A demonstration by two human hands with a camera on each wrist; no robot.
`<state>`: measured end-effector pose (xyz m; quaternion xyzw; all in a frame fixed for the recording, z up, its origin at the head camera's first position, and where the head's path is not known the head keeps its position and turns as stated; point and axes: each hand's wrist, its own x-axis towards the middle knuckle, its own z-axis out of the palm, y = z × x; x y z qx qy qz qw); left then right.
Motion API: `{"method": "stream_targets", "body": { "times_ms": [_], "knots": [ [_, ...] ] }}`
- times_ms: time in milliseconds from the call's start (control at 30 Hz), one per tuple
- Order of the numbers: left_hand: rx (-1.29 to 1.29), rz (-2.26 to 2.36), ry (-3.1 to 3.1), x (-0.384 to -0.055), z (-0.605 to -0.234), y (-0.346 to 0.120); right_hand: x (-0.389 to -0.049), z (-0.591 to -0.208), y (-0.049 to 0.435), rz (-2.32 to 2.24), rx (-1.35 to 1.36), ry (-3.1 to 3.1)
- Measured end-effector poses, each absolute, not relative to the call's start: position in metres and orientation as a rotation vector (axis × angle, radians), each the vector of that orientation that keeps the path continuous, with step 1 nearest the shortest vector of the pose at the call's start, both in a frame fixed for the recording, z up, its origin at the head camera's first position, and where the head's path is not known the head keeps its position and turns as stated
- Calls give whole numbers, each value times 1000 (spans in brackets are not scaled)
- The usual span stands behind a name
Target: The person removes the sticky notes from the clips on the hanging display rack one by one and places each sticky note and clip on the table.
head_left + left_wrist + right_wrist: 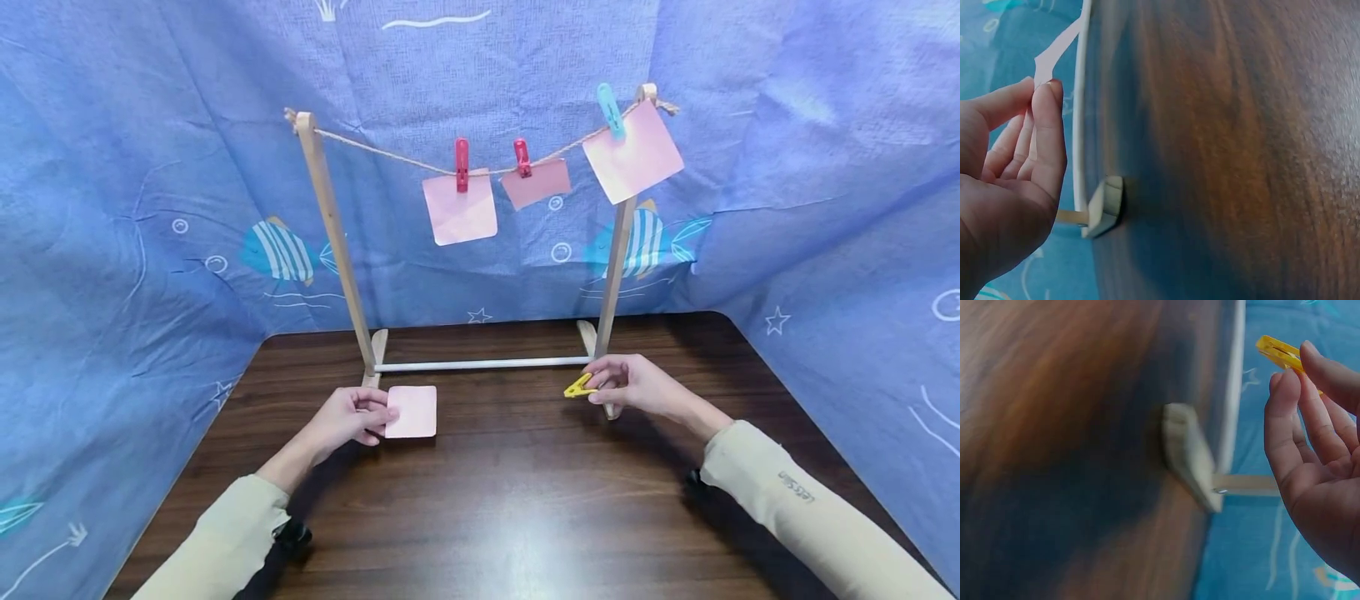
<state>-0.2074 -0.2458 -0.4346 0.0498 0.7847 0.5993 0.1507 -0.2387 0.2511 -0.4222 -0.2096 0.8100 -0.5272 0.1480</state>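
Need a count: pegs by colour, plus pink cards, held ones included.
Red pegs: 2
Light blue peg: 1
Yellow peg: 1
Pink cards: 4
Total: 8

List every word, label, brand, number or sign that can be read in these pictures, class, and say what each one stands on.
"Lets S...": on the right sleeve; the remaining letters are too small to read surely.
No other words or numbers can be read: none on the pink card in the left hand, the yellow clothespin in the right hand, or the blue cloth with its fish and stars.
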Motion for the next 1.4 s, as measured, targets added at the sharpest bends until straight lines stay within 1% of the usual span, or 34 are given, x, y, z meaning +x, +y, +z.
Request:
{"method": "stream_targets", "body": {
  "times_ms": [267, 633, 1000, 1400],
  "knots": [
    [-6, 1725, 2262, -215, -446, -248, -246, -444, 256, -1543, -492, 2330],
    [-80, 1664, 2289, -223, -453, -248, -252, -450, 259, -1511, -327, 2307],
    [-106, 1674, 2268, -223, -459, -255, -256, -455, 260, -1439, -350, 2323],
    [-103, 1691, 2273, -224, -454, -257, -260, -454, 259, -1308, -374, 2381]
  ]
}}
